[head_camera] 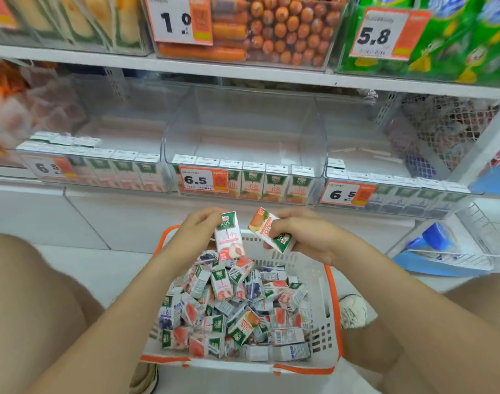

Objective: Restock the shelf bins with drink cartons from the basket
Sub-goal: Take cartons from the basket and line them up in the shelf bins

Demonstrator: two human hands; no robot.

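Note:
A white basket with orange trim (pixel 326 314) sits on the floor between my knees, holding several small drink cartons in a loose pile (pixel 234 305). My left hand (pixel 196 231) holds a peach carton (pixel 229 237) upright above the basket's far rim. My right hand (pixel 305 234) holds an orange carton (pixel 271 230) tilted on its side. On the low shelf stand three clear bins: the left bin (pixel 101 166) with peach cartons, the middle bin (pixel 243 137) with a front row of orange cartons, the right bin (pixel 385 189) with blue-label cartons.
Orange price tags read 6.5 (pixel 203 180) on the bin fronts. An upper shelf (pixel 243 69) carries bins of sausages and green packs. A wire rack with blue items (pixel 453 248) stands low on the right. My shoe (pixel 353 308) rests beside the basket.

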